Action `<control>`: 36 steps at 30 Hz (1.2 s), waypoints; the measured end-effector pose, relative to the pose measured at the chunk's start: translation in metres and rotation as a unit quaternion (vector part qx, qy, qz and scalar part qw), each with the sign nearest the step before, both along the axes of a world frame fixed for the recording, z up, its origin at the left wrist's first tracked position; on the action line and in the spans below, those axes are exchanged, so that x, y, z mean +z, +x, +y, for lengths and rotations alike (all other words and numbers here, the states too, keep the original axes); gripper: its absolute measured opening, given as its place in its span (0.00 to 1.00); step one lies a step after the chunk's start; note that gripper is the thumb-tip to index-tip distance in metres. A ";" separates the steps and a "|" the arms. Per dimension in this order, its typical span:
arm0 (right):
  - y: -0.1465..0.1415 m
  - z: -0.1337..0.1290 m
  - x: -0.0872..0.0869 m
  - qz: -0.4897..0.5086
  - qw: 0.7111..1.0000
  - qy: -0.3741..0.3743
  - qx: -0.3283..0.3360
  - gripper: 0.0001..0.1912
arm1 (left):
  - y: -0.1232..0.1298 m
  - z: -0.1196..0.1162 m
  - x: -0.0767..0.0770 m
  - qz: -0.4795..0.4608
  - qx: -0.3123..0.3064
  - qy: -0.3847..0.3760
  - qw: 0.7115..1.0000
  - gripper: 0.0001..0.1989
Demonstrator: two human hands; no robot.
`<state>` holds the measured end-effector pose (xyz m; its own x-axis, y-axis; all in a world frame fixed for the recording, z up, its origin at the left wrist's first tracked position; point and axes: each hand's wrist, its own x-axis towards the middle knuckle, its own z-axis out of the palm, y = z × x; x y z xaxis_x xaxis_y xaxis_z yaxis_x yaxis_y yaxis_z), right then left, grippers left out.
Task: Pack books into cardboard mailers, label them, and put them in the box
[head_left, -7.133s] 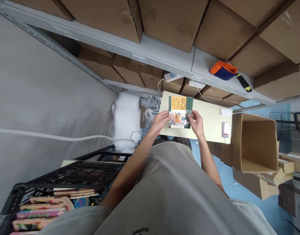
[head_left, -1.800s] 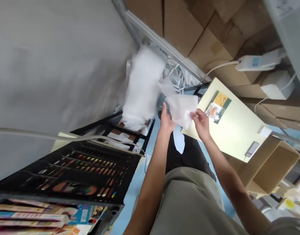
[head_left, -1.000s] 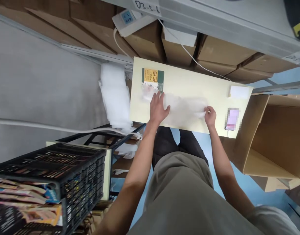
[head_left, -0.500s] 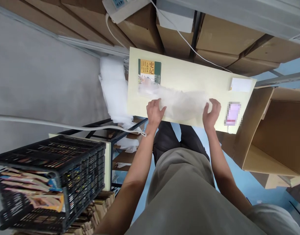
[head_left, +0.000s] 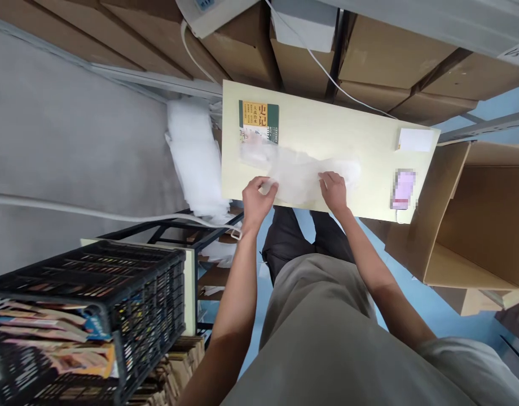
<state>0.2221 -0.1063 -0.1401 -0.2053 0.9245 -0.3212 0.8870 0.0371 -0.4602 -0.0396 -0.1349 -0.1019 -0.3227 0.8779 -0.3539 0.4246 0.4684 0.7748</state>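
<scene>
A thin, translucent white plastic sheet (head_left: 295, 175) lies crumpled on the pale yellow tabletop (head_left: 361, 132); I cannot tell whether it is a bag. Its far left part covers the lower end of a green and yellow book (head_left: 259, 119). My left hand (head_left: 258, 202) pinches the sheet's near left edge between thumb and fingers. Farther right, my right hand (head_left: 334, 192) has its fingertips closed on the sheet's middle right part, and some of the film extends beyond that hand.
A phone-like pixelated item (head_left: 403, 189) and a small white box (head_left: 415, 140) sit at the table's right end. White plastic sheets (head_left: 194, 158) hang at its left. Cardboard boxes (head_left: 375, 53) line the back. An open carton (head_left: 448, 225) stands right; a black crate (head_left: 145, 304) of books stands lower left.
My right hand has moved left and its fingers have closed on the sheet. My left hand has shifted slightly left and down, thumb and fingers now nearer together.
</scene>
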 end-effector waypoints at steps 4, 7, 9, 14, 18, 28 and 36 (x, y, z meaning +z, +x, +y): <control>-0.017 -0.005 0.031 0.070 0.997 0.021 0.037 0.31 | 0.009 0.016 0.036 -0.112 0.095 0.075 0.986 0.05; -0.026 -0.016 0.067 0.150 0.986 0.053 0.048 0.39 | 0.040 0.029 0.065 -0.151 0.094 0.095 0.979 0.06; -0.027 -0.020 0.086 0.190 0.979 0.068 0.002 0.39 | 0.067 0.035 0.080 -0.180 0.077 0.102 0.975 0.07; 0.000 -0.007 0.100 0.248 0.938 0.113 -0.214 0.18 | 0.098 0.049 0.071 -0.164 0.048 0.173 0.970 0.14; 0.056 0.011 0.097 0.288 0.873 0.163 -0.359 0.19 | 0.082 0.060 0.002 -0.068 0.036 0.160 0.984 0.20; 0.214 0.005 0.067 0.327 0.770 0.233 -0.496 0.21 | 0.109 0.061 -0.079 0.162 -0.250 0.028 0.954 0.17; 0.270 -0.008 0.017 0.257 0.766 0.148 -0.570 0.20 | 0.061 0.086 -0.070 0.203 -0.228 0.062 0.950 0.07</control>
<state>0.4919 -0.1147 -0.1236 0.7605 0.6143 -0.2103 0.1255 -0.4569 -0.8806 0.0210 -0.0485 -0.1720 0.0128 0.9861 -0.1657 0.8373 0.0800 0.5408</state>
